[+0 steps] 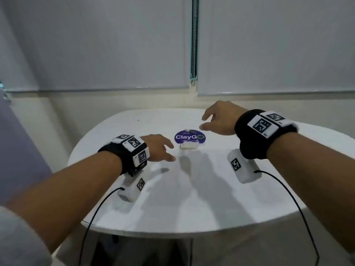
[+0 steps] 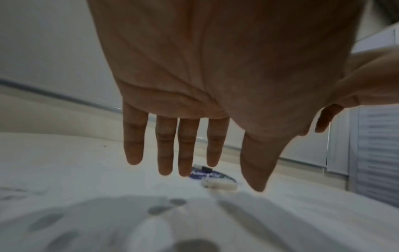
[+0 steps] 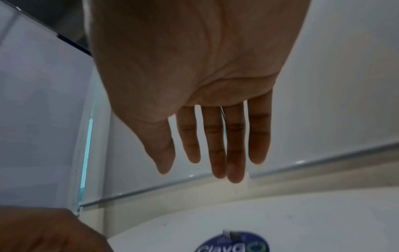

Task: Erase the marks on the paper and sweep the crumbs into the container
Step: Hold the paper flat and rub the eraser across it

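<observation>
A small white block, seemingly an eraser (image 1: 189, 146) (image 2: 220, 184), lies on the white round table (image 1: 192, 198) at the near edge of a blue round "ClayGO" sticker (image 1: 189, 137) (image 3: 233, 243). A tiny grey-and-black object (image 1: 189, 130) (image 3: 232, 234) sits on the sticker's far edge. My left hand (image 1: 172, 152) (image 2: 185, 153) hovers just left of the eraser, fingers straight and spread, holding nothing. My right hand (image 1: 203, 122) (image 3: 211, 145) floats higher, right of the sticker, also empty with fingers extended. I cannot make out paper or a container against the white tabletop.
A few dark specks (image 1: 138, 120) dot the table's far left. Closed white blinds (image 1: 115, 45) and a wall ledge stand behind the table. Black cables (image 1: 96, 208) trail from both wrist devices over the table's near edge.
</observation>
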